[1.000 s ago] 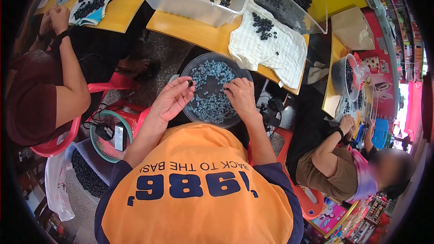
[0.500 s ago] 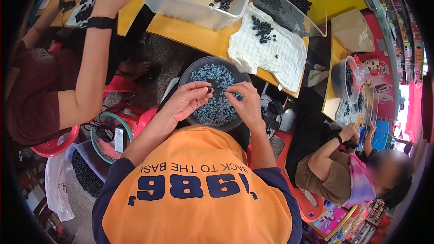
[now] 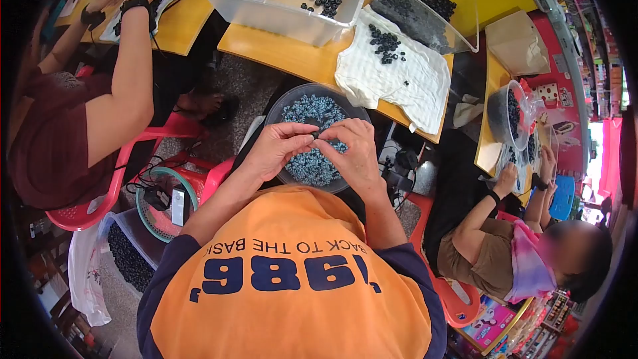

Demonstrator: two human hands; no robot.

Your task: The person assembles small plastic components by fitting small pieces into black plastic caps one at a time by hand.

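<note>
Over the bowl [image 3: 350, 102] in my lap, my left hand [image 3: 278, 149] is pinching a small black piece [image 3: 314, 136] between thumb and fingertips, while the fingertips of my right hand [image 3: 353, 153] are meeting it; I cannot tell whether they are gripping anything. Small blue parts [image 3: 311, 169] are lying in the bowl below. Beyond, the bench [image 3: 276, 45] is carrying a white cloth [image 3: 422, 86] strewn with black pieces [image 3: 385, 43], beside a clear bin [image 3: 282, 13].

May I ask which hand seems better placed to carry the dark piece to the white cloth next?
Probably the right hand: it is nearer the white cloth than the left hand, and seemingly touches the dark piece.
</note>
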